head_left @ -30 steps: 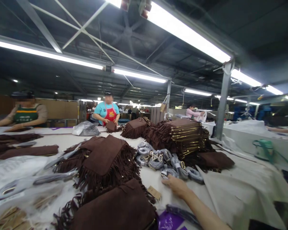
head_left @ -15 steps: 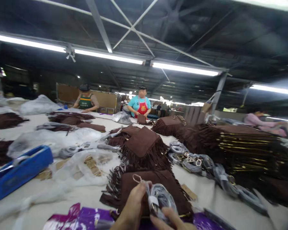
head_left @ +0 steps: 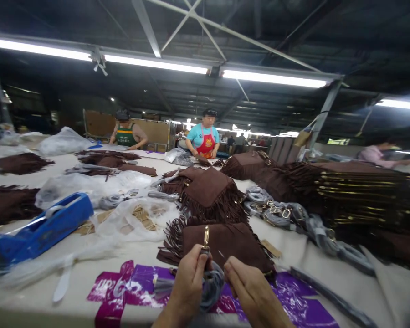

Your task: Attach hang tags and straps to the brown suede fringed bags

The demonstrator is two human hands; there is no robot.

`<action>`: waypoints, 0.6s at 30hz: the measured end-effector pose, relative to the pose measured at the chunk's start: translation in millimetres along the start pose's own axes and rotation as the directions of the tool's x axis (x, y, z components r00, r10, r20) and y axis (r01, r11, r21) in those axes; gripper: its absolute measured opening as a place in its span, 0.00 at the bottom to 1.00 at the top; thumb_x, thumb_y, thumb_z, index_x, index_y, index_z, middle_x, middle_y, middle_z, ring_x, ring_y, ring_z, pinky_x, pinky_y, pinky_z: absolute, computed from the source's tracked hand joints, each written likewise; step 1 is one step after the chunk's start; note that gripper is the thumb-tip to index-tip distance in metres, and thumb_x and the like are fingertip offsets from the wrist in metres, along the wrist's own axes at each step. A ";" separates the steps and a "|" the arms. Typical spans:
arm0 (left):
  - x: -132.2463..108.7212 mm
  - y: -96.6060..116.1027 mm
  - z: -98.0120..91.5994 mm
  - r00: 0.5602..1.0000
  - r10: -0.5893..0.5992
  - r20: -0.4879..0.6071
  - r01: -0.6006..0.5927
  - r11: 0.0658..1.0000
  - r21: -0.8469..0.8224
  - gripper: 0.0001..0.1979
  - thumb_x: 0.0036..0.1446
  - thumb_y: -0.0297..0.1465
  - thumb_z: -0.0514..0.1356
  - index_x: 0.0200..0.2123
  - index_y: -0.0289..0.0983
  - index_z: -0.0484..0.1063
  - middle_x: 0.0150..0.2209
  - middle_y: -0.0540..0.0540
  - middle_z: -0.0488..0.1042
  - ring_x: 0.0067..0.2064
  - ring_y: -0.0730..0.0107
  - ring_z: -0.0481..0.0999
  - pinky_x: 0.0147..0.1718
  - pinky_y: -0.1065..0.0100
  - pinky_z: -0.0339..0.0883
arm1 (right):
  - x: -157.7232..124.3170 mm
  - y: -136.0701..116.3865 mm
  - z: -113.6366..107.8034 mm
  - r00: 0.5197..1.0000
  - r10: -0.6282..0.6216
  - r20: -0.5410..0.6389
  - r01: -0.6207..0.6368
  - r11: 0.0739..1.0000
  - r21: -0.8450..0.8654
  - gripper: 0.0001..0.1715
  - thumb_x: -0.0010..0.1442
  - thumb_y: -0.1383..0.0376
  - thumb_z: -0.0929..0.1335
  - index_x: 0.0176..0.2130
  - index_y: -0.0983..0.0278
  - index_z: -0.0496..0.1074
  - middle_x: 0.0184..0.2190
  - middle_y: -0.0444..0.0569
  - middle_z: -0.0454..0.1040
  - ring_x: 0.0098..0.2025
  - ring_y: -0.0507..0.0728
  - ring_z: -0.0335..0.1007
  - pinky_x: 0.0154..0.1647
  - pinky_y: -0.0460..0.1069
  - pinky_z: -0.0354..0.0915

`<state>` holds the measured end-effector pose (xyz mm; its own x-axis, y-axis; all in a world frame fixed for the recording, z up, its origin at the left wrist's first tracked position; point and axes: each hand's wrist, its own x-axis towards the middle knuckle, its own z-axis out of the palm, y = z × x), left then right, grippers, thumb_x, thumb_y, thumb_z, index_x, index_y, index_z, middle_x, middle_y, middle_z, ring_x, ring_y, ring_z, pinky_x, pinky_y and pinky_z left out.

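My left hand is closed round a coiled bag strap in greyish wrapping. The strap's gold metal clasp sticks up above my thumb. Just right of the coil, my right hand has its fingers pinched together. A thin light sliver shows near its fingertips, too small to name. Behind both hands lies a dark brown fringed bag, its fringe spread to the left. Purple plastic sheeting lies under and around my hands.
A blue tape dispenser stands left. More wrapped straps lie right of a fringed bag pile. A tall bag stack rises far right. Two people work across the table.
The clasp has turned upright in my left hand, with the coil now below it. My right hand has moved off the coil to the right, fingers pinched. The view has tilted down.
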<state>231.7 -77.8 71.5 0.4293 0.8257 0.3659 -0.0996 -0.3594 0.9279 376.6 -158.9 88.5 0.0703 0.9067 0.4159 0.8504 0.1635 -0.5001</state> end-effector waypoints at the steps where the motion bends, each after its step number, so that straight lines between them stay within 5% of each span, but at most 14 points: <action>1: -0.5 -1.4 1.7 1.000 0.029 -0.005 -0.029 0.997 0.076 0.22 0.64 0.49 0.47 0.29 0.37 0.65 0.27 0.47 0.68 0.30 0.68 0.67 0.32 0.68 0.61 | -0.1 0.1 0.9 1.000 -0.009 0.005 0.009 0.999 -0.046 0.28 0.71 0.51 0.51 0.25 0.60 0.61 0.20 0.44 0.70 0.23 0.53 0.67 0.25 0.47 0.54; 7: -2.8 -10.9 9.8 0.982 0.183 0.036 -0.185 0.934 0.304 0.16 0.67 0.38 0.46 0.37 0.37 0.70 0.34 0.42 0.72 0.37 0.62 0.70 0.38 0.64 0.64 | 0.3 -3.4 -0.7 0.993 0.051 0.107 -0.030 0.980 -0.195 0.23 0.70 0.58 0.54 0.27 0.60 0.65 0.24 0.46 0.75 0.26 0.55 0.70 0.26 0.48 0.50; 13: -8.6 -5.4 12.0 0.936 0.295 0.190 -0.338 0.906 0.256 0.19 0.66 0.34 0.48 0.55 0.37 0.69 0.45 0.38 0.73 0.47 0.56 0.70 0.49 0.58 0.63 | 5.4 -12.2 -21.9 0.985 0.044 0.168 -0.051 0.998 0.038 0.22 0.70 0.60 0.55 0.31 0.61 0.70 0.30 0.48 0.78 0.31 0.55 0.71 0.31 0.47 0.55; 18: -5.4 15.9 19.5 0.968 0.117 0.223 -0.103 0.992 -0.077 0.19 0.65 0.40 0.51 0.45 0.36 0.77 0.44 0.40 0.73 0.47 0.59 0.71 0.48 0.65 0.64 | 1.3 -8.2 -26.8 0.981 0.005 0.192 -0.035 0.987 0.158 0.27 0.70 0.54 0.54 0.31 0.63 0.71 0.28 0.48 0.75 0.29 0.54 0.68 0.29 0.46 0.57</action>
<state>245.3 -96.5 82.8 0.6040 0.6599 0.4469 -0.2119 -0.4077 0.8882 383.7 -169.6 113.5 -0.0270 0.9651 0.2604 0.7542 0.1906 -0.6284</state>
